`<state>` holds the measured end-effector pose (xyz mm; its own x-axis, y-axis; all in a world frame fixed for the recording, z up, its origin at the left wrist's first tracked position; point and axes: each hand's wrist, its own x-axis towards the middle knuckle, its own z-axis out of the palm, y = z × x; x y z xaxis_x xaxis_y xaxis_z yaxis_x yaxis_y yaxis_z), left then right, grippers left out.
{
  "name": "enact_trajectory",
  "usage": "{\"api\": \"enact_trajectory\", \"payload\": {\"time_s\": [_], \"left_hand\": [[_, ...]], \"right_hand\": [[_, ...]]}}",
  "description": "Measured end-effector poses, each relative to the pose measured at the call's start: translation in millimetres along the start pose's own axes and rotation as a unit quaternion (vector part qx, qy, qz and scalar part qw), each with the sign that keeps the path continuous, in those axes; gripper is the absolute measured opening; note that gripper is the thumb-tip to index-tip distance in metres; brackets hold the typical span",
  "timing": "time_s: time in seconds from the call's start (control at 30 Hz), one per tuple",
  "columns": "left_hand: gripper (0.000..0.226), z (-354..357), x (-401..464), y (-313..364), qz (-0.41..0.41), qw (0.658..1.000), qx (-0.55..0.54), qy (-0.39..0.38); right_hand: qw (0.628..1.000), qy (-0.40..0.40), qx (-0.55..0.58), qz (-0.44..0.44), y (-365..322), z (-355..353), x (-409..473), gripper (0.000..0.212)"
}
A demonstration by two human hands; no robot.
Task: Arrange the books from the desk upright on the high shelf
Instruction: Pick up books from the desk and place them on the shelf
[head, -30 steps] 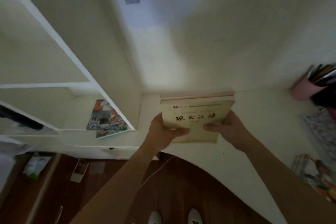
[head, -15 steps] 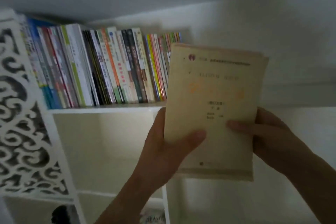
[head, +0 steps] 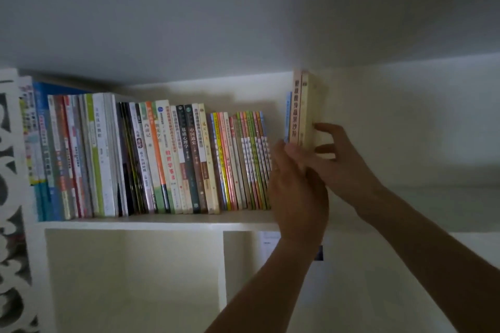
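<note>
Head view looks up at the high shelf point(head: 151, 217), where a long row of books point(head: 151, 159) already stands upright, filling it from its left end to a little short of the hands. Right of that row, apart from it by a gap of bare shelf back, a small bundle of cream and pink books point(head: 304, 108) is held on end, taller than the row's nearest spines and reaching almost to the ceiling.

Both hands are on this bundle. At its lower part the left hand point(head: 296, 189) wraps round from the row side, its fingers point(head: 293, 150) curled against the spines. On the far side from the row the right hand point(head: 342, 162) steadies the outer cover with thumb and fingertips, its other fingers loosely spread. Whether the bundle's bottom edge already rests on the shelf board cannot be told, since the left hand hides it.

By my judgement the step in hand is placing: the books are up at the shelf and upright, but not yet closed against the row. Next the bundle likely needs to be seated on the board and slid toward the row until the gap closes, kept vertical the while. Letting go early risks the bundle toppling into the gap, and thin books may splay when the grip loosens.
</note>
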<state>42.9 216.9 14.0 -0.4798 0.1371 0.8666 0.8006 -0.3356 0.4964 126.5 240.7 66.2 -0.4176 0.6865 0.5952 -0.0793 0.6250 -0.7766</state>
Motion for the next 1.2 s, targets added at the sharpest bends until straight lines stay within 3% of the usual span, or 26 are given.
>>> {"api": "enact_trajectory", "payload": {"time_s": [0.13,0.27,0.37,0.5,0.63,0.77,0.9,1.0,1.07,1.2], "left_hand": [[0.049,3.7,-5.2,-19.5,-0.003,0.998,0.004,-0.063],[0.081,-13.0,10.2,-40.5,0.006,0.97,-0.1,-0.222],[0.082,-23.4,16.9,-42.1,0.023,0.957,-0.097,-0.272],[0.067,-33.2,6.7,-45.7,0.06,0.958,-0.078,-0.268],[0.041,-31.2,3.2,-48.7,0.039,0.968,-0.09,-0.229],[0.044,-25.5,2.4,-54.0,0.05,0.981,-0.049,-0.183],[0.045,-23.6,4.0,-67.8,0.075,0.987,0.031,-0.138],[0.048,-31.0,9.9,-76.4,0.123,0.975,0.134,-0.125],[0.061,-39.1,18.8,-78.3,0.11,0.972,0.149,-0.142],[0.068,-52.8,34.2,-81.8,0.189,0.957,0.175,-0.132]], "right_hand": [[0.999,-0.001,-0.035,0.001,22.5,5.1,7.9,0.084],[1.0,-0.014,0.0,-0.006,40.6,0.8,20.1,0.064],[0.999,-0.027,0.023,-0.025,57.5,2.1,21.9,0.049],[0.998,-0.024,-0.025,-0.058,74.1,12.9,15.9,0.052],[0.996,-0.01,-0.045,-0.07,81.6,12.9,17.3,0.05],[0.996,0.001,-0.059,-0.069,81.9,12.1,15.9,0.035],[0.993,0.023,-0.087,-0.073,80.9,13.8,16.2,0.047],[0.995,0.03,-0.089,-0.036,81.1,22.6,21.3,0.047],[0.995,0.053,-0.087,-0.022,79.4,34.1,24.6,0.04],[0.992,0.061,-0.108,-0.015,75.7,55.6,27.6,0.044]]}}
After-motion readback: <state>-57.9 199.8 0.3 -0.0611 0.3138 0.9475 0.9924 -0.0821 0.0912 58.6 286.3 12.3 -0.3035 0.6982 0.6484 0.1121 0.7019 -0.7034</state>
